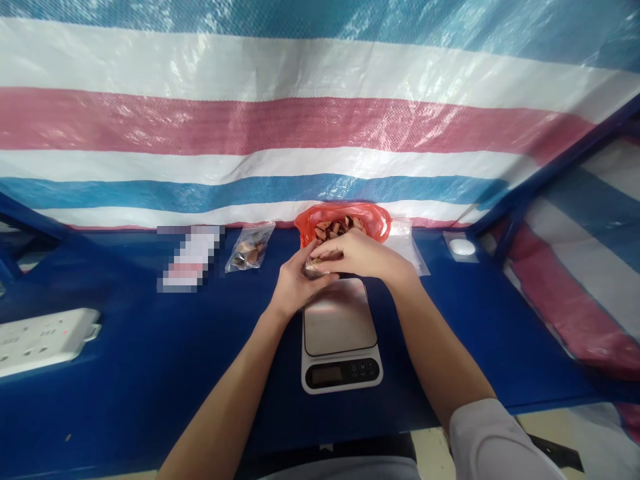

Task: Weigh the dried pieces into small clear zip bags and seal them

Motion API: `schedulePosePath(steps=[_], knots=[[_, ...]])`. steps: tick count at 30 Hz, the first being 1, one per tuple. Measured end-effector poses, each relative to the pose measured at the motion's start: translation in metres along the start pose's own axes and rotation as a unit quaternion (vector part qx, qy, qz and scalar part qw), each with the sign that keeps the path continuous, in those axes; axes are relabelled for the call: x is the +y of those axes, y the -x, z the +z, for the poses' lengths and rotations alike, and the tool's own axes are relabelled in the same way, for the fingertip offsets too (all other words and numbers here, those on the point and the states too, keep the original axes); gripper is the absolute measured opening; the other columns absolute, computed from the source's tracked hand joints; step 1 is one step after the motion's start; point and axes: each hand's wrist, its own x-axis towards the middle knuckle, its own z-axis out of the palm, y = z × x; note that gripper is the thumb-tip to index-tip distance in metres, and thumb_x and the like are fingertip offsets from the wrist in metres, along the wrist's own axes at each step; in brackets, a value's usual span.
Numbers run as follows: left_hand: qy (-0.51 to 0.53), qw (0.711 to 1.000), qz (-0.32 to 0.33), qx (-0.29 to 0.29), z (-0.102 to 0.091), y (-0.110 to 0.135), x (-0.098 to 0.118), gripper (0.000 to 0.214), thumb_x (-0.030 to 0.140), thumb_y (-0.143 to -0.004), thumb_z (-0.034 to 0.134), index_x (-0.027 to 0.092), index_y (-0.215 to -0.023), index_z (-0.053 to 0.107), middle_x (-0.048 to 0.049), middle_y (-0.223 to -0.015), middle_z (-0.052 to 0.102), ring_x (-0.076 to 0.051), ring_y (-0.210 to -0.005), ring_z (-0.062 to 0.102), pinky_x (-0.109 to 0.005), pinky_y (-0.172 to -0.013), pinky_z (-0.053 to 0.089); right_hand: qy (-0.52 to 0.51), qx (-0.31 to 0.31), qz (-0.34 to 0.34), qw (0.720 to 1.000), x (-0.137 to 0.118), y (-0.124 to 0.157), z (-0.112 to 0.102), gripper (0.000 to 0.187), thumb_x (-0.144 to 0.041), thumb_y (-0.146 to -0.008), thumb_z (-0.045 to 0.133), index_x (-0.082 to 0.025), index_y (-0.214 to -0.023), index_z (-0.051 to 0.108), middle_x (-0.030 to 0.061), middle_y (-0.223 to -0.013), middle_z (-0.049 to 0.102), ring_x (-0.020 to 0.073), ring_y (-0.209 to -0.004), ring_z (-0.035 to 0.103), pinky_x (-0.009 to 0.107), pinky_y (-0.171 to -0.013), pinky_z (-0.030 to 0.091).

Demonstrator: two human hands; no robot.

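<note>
My left hand (pixel 299 281) and my right hand (pixel 357 255) meet just behind the kitchen scale (pixel 340 320). Between them is a small clear plastic bag (pixel 313 269), with the fingers of both hands closed around it; most of it is hidden. Directly beyond the hands, a red plastic bag (pixel 303 220) lies open, full of brown, chip-like dried pieces (pixel 336 228). The scale has a bare metal plate, and its display looks dark. Whether the right fingertips also pinch a brown piece is hidden.
Left of the hands lies a clear bag of brown pieces (pixel 250 248), beside a blurred-out paper (pixel 193 260). Flat clear bags (pixel 413 250) and a white oval object (pixel 461 247) are to the right. A power strip (pixel 45 340) sits at far left on the blue table (pixel 200 347). Striped sheeting (pixel 250 123) hangs behind.
</note>
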Motion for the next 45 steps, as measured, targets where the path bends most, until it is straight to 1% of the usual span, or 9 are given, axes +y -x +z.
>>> schedulePosePath(steps=[8, 13, 16, 20, 24, 30, 37, 42, 45], knots=[[0.015, 1.000, -0.009, -0.016, -0.002, -0.001, 0.010, 0.070, 0.049, -0.071, 0.084, 0.017, -0.130, 0.064, -0.0090, -0.114, 0.076, -0.028, -0.105, 0.073, -0.040, -0.094, 0.058, -0.017, 0.007, -0.011, 1.000, 0.002, 0.000, 0.001, 0.020, -0.034, -0.094, 0.064, -0.023, -0.102, 0.079, 0.0009, -0.092, 0.076, 0.0148, -0.081, 0.061, 0.029, -0.076, 0.040], [-0.001, 1.000, -0.009, -0.020, -0.003, 0.000, 0.005, 0.080, 0.046, -0.069, 0.086, 0.016, -0.138, 0.059, -0.0115, -0.122, 0.073, -0.030, -0.112, 0.070, -0.042, -0.099, 0.056, -0.008, 0.009, -0.009, 1.000, 0.003, 0.001, 0.002, 0.020, -0.032, -0.093, 0.064, -0.025, -0.104, 0.079, 0.0009, -0.091, 0.076, 0.0156, -0.080, 0.064, 0.029, -0.075, 0.043], [-0.029, 0.999, 0.002, -0.017, -0.004, 0.001, 0.003, 0.076, 0.041, -0.072, 0.083, 0.018, -0.140, 0.058, -0.0124, -0.126, 0.071, -0.029, -0.113, 0.070, -0.041, -0.099, 0.056, -0.027, 0.010, -0.005, 1.000, 0.005, 0.001, 0.000, 0.021, -0.025, -0.090, 0.064, -0.025, -0.106, 0.079, 0.0012, -0.093, 0.077, 0.0161, -0.082, 0.066, 0.029, -0.078, 0.045], [-0.052, 0.998, 0.042, 0.014, -0.004, 0.001, 0.002, 0.068, 0.038, -0.078, 0.078, 0.018, -0.139, 0.058, -0.0112, -0.120, 0.073, -0.025, -0.108, 0.072, -0.038, -0.096, 0.058, -0.032, 0.043, 0.005, 0.999, 0.008, 0.005, -0.008, 0.021, -0.022, -0.089, 0.064, -0.024, -0.102, 0.079, 0.0020, -0.096, 0.078, 0.0179, -0.087, 0.067, 0.030, -0.083, 0.046], [-0.052, 0.993, 0.100, 0.040, -0.006, 0.000, 0.005, 0.063, 0.035, -0.081, 0.076, 0.020, -0.139, 0.058, -0.0074, -0.114, 0.076, -0.023, -0.104, 0.073, -0.037, -0.096, 0.058, -0.009, 0.085, 0.011, 0.996, 0.010, 0.010, -0.014, 0.018, -0.025, -0.089, 0.063, -0.022, -0.095, 0.080, 0.0026, -0.091, 0.077, 0.0181, -0.084, 0.066, 0.029, -0.079, 0.045], [-0.036, 0.988, 0.143, 0.048, -0.007, 0.002, 0.007, 0.063, 0.035, -0.082, 0.077, 0.019, -0.139, 0.057, -0.0087, -0.117, 0.075, -0.022, -0.105, 0.072, -0.035, -0.095, 0.058, 0.035, 0.037, 0.036, 0.998, 0.011, 0.004, -0.008, 0.019, -0.024, -0.088, 0.061, -0.019, -0.084, 0.079, 0.0025, -0.076, 0.073, 0.0158, -0.073, 0.059, 0.029, -0.070, 0.039], [-0.069, 0.995, 0.075, 0.024, -0.009, 0.003, 0.010, 0.071, 0.041, -0.075, 0.081, 0.021, -0.139, 0.057, -0.0099, -0.120, 0.072, -0.026, -0.111, 0.069, -0.040, -0.097, 0.056, 0.032, 0.056, 0.034, 0.997, 0.012, 0.003, -0.006, 0.023, -0.023, -0.090, 0.057, -0.019, -0.082, 0.078, 0.0017, -0.075, 0.072, 0.0153, -0.073, 0.058, 0.028, -0.070, 0.038], [-0.075, 0.995, 0.061, 0.034, -0.009, 0.002, 0.019, 0.056, 0.038, -0.079, 0.077, 0.020, -0.129, 0.062, -0.0088, -0.115, 0.072, -0.024, -0.107, 0.069, -0.039, -0.096, 0.056, 0.009, 0.072, 0.033, 0.997, 0.008, 0.005, -0.011, 0.021, -0.026, -0.090, 0.059, -0.020, -0.088, 0.080, 0.0023, -0.084, 0.076, 0.0163, -0.078, 0.063, 0.028, -0.075, 0.042], [-0.060, 0.996, 0.058, 0.042, -0.010, -0.001, 0.023, 0.049, 0.037, -0.081, 0.075, 0.020, -0.125, 0.064, -0.0087, -0.113, 0.073, -0.024, -0.105, 0.069, -0.038, -0.096, 0.056, -0.004, 0.091, 0.026, 0.995, 0.014, 0.009, -0.018, 0.019, -0.028, -0.090, 0.063, -0.021, -0.092, 0.081, 0.0022, -0.092, 0.078, 0.0170, -0.083, 0.067, 0.028, -0.078, 0.045]])
